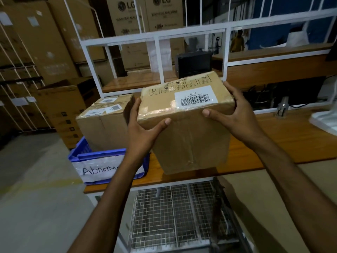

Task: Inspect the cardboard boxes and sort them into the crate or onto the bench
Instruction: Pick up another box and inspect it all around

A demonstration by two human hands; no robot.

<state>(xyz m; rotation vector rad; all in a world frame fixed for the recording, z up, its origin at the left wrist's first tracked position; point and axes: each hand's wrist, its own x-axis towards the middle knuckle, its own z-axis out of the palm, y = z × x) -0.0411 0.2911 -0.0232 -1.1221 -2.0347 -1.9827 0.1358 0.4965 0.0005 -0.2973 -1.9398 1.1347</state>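
I hold a taped brown cardboard box with a white barcode label on top, lifted above the wooden bench. My left hand grips its left front corner, thumb on the front face. My right hand clasps its right side, thumb over the top edge. To the left, a blue crate with a paper sign reading "Abnorm…" sits on the bench end. A second brown box with white labels stands inside that crate.
A white metal frame rises behind the bench, with a black device on the shelf. A wire-mesh cart stands below the bench edge. Large cartons are stacked at left. White objects lie on the bench's right.
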